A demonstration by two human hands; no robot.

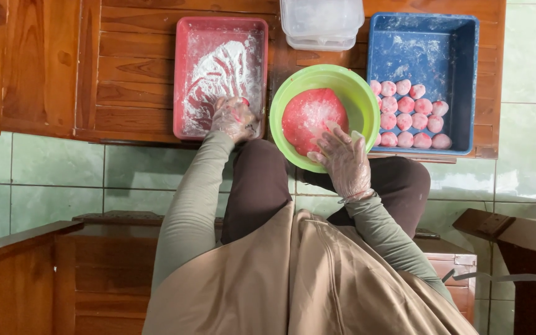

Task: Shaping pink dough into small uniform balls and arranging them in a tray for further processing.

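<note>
Dough, a pink floured mass, sits in our green bowl; it looks soft and sticky, best pinched at its near edge, where our gloved right hand rests, fingers loose. Our left hand clenches a piece in the red floured tray.

No labels, signs or screens are seen. Only stacked clear plastic containers (rectangular, translucent white, lidded) are found at the top edge, on the wooden surface.
</note>
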